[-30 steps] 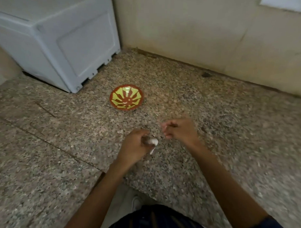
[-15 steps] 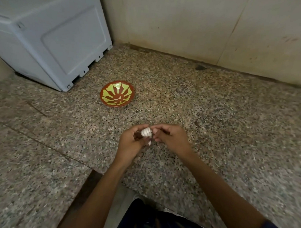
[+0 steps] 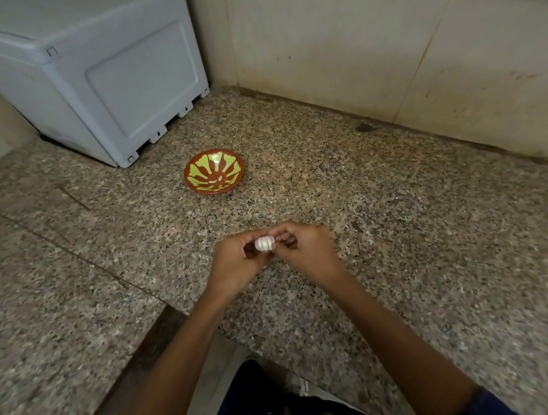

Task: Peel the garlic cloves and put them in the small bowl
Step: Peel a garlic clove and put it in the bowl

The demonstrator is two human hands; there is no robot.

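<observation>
Speckled granite tabletop, tiled corner. Garlic bulb [image 3: 264, 243]: I log it pinched between left hand [image 3: 233, 261] and right hand [image 3: 305, 250], both grips curled closed. Light, papery, slippery; I'd pinch skin at tip. Small bowl [image 3: 214, 175] beyond the grips.

My forearms are bare down to my fingers [image 3: 284, 234]. A dark navy sleeve [image 3: 495, 412] cuffs my right upper arm, and my dark clothing [image 3: 278, 400] shows faint stripes.
</observation>
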